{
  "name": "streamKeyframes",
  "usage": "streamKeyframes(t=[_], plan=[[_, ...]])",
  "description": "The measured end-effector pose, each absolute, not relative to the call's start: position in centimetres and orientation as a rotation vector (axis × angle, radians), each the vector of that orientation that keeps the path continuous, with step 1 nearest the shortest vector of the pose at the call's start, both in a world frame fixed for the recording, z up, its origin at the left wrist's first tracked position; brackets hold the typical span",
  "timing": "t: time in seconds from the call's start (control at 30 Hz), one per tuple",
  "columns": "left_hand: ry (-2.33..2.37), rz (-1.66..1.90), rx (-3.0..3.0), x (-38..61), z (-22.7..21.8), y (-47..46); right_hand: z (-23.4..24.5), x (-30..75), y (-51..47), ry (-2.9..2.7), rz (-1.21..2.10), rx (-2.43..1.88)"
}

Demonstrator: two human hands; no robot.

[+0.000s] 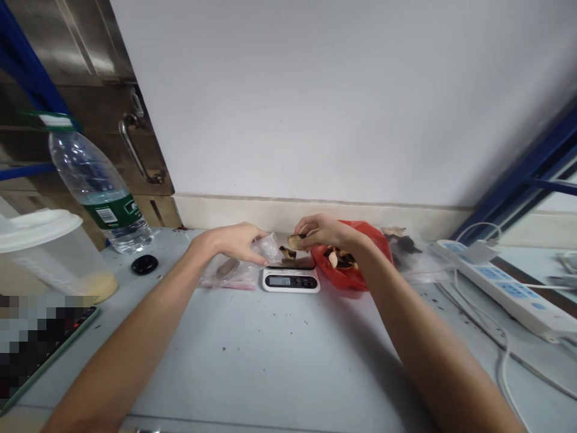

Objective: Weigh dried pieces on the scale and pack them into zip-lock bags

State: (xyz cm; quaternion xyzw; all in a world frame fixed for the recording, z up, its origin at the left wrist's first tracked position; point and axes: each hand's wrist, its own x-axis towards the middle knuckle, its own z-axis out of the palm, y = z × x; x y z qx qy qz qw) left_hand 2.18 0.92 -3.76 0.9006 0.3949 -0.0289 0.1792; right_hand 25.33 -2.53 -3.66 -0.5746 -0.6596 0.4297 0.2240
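A small white digital scale (291, 288) with a dark display sits between my hands, its figures too blurred to read. My left hand (238, 240) holds the edge of a clear plastic bag (269, 245) on the scale, thumb in front and fingers behind. Inside this bag lies a dark-edged dried piece (288, 253). My right hand (321, 231) pinches a dried slice (296, 242), pale in the middle with a dark rim, just above the bag. Under my right wrist, a red plastic bag (376, 237) lies open with several similar dried slices (340, 258) in it.
Another clear bag (228, 270) lies left of the scale; one with dark pieces (406, 246) is at the right. A water bottle (101, 186), black cap (145, 264), lidded plastic cup (49, 258) and partly pixelated device (49, 349) stand left. A power strip (509, 288) with cables lies right.
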Motion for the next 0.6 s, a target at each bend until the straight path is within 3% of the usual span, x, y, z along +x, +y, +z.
streamKeyframes(t=[0.37, 0.6], plan=[[1.177, 0.137, 2.573, 2.8, -3.3, 0.3, -4.2, 24.7, -1.4, -1.982, 1.143, -0.991], [1.100, 0.159, 2.563, 2.1, -2.9, 0.4, -3.6, 25.6, -1.7, -2.094, 0.781, -1.378]])
